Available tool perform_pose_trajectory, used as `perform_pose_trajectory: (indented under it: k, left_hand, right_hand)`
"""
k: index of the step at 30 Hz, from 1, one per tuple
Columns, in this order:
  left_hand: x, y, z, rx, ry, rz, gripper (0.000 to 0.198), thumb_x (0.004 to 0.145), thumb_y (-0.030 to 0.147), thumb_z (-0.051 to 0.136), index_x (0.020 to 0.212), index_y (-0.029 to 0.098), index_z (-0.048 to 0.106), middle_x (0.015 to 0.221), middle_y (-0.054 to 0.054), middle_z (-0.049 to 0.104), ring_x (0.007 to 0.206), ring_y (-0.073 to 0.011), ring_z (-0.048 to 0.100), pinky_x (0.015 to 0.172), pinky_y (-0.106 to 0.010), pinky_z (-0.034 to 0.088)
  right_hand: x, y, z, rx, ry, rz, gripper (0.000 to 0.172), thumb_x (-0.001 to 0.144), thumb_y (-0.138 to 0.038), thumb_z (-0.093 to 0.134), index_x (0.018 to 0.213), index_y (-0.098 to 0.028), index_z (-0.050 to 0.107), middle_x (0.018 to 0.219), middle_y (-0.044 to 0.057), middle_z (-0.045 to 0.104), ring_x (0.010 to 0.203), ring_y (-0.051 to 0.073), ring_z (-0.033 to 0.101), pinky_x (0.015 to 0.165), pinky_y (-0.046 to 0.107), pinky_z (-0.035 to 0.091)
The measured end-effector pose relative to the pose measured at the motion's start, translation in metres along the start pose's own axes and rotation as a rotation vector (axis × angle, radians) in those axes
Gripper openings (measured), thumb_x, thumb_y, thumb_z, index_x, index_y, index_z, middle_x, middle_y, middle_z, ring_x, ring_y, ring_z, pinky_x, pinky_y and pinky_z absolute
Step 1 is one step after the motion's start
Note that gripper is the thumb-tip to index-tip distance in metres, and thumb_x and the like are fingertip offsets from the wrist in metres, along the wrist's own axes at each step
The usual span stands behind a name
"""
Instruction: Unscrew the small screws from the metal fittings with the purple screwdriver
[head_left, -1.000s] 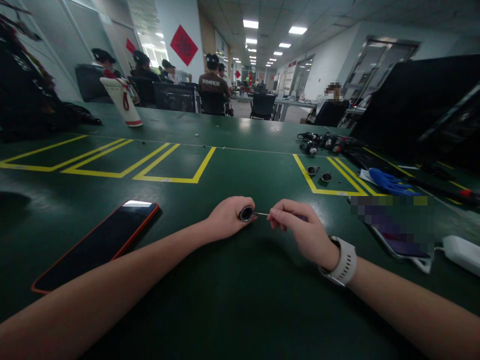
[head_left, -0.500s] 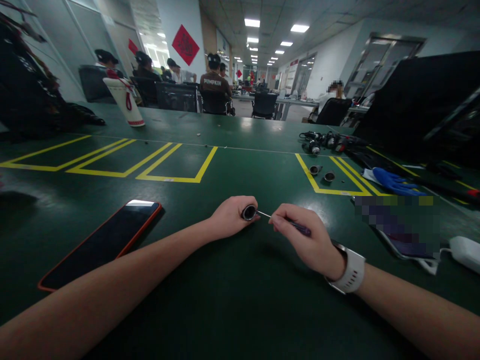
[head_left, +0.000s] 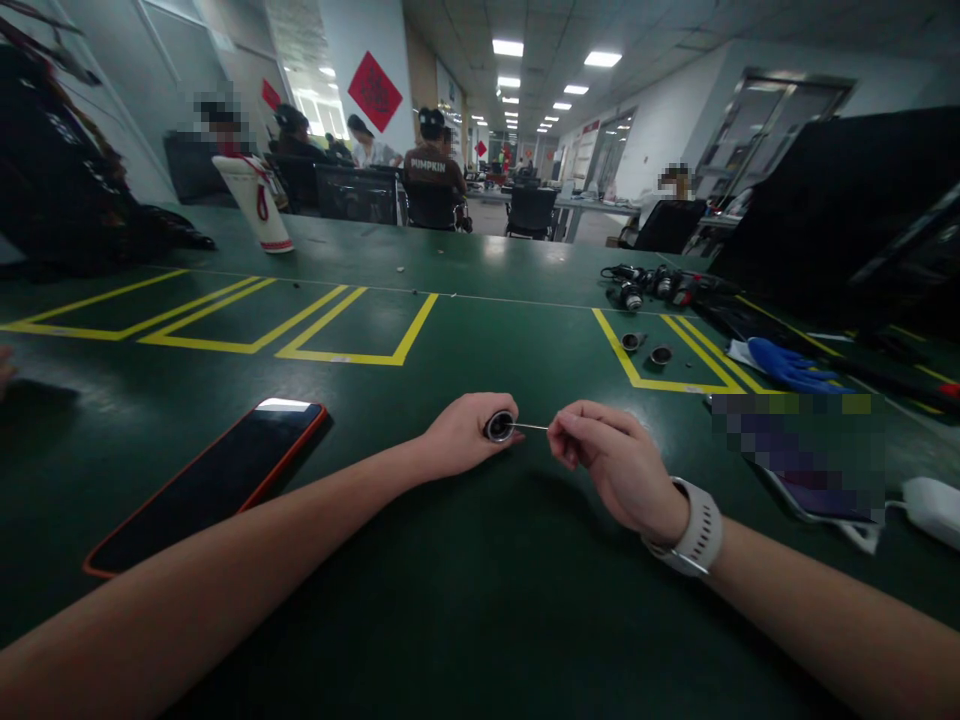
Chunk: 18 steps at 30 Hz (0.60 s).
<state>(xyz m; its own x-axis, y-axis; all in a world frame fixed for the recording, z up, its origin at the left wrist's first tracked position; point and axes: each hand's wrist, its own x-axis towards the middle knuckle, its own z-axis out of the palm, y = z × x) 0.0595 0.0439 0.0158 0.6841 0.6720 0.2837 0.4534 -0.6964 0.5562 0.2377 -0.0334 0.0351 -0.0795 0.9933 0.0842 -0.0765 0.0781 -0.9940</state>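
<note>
One dark, round-mouthed part [head_left: 499, 426] is over the green counter [head_left: 480, 570], clasped by the fingers of the left hand [head_left: 460, 436]; those of the right hand [head_left: 611, 458] pinch a thin metal rod [head_left: 531, 427], its tip apparently at the part's rim.

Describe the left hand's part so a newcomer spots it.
Over the green table, find the left hand. It grips a dark, hollow part with a shiny rim. Two similar parts lie farther off inside yellow tape; only this one is hand-held, a thin shaft at its opening.
</note>
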Motion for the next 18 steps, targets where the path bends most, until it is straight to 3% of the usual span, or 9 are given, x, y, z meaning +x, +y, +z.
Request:
perform_pose_trajectory:
  k: [4, 9, 12, 15, 18]
  left_hand:
    - [0.0, 0.001, -0.001, -0.013, -0.012, -0.005, 0.016, 0.076, 0.029, 0.06, 0.072, 0.017, 0.051, 0.067, 0.004, 0.052, 0.061, -0.0107, 0.048, 0.056, -0.023, 0.034]
    - [0.001, 0.002, -0.001, 0.048, -0.032, 0.008, 0.014, 0.079, 0.028, 0.057, 0.072, 0.018, 0.052, 0.067, 0.003, 0.054, 0.062, -0.0121, 0.05, 0.056, -0.024, 0.035]
    - [0.001, 0.002, 0.0, 0.105, -0.049, 0.023, 0.012, 0.078, 0.027, 0.056, 0.071, 0.018, 0.053, 0.068, 0.002, 0.055, 0.063, -0.013, 0.051, 0.056, -0.025, 0.035]
    - [0.001, 0.002, 0.0, 0.1, -0.065, 0.034, 0.012, 0.078, 0.027, 0.056, 0.071, 0.018, 0.053, 0.067, 0.002, 0.054, 0.063, -0.013, 0.051, 0.057, -0.024, 0.035]
    - [0.0, 0.002, -0.001, 0.055, -0.076, 0.045, 0.014, 0.079, 0.029, 0.058, 0.072, 0.018, 0.053, 0.068, 0.002, 0.054, 0.064, -0.0124, 0.051, 0.057, -0.024, 0.035]
  right_hand:
    - [-0.001, 0.0, 0.001, 0.002, -0.017, -0.025, 0.018, 0.081, -0.028, 0.055, 0.068, -0.018, 0.061, 0.062, 0.0, 0.057, 0.057, 0.012, 0.049, 0.053, 0.026, 0.037]
    - [-0.012, -0.012, 0.004, -0.559, -0.084, -0.319, 0.022, 0.087, -0.026, 0.048, 0.07, -0.018, 0.059, 0.065, 0.0, 0.055, 0.061, 0.013, 0.049, 0.058, 0.028, 0.037]
    - [-0.016, -0.018, 0.006, -0.757, -0.158, -0.389, 0.021, 0.088, -0.023, 0.046, 0.072, -0.018, 0.057, 0.066, 0.0, 0.054, 0.062, 0.013, 0.049, 0.059, 0.028, 0.036]
    - [-0.013, -0.018, 0.004, -0.668, -0.163, -0.305, 0.023, 0.088, -0.025, 0.047, 0.068, -0.018, 0.057, 0.064, 0.0, 0.054, 0.06, 0.013, 0.049, 0.057, 0.028, 0.036]
    - [-0.006, -0.014, 0.0, -0.396, -0.11, -0.154, 0.024, 0.084, -0.028, 0.05, 0.065, -0.017, 0.058, 0.061, 0.0, 0.055, 0.057, 0.012, 0.048, 0.054, 0.027, 0.035]
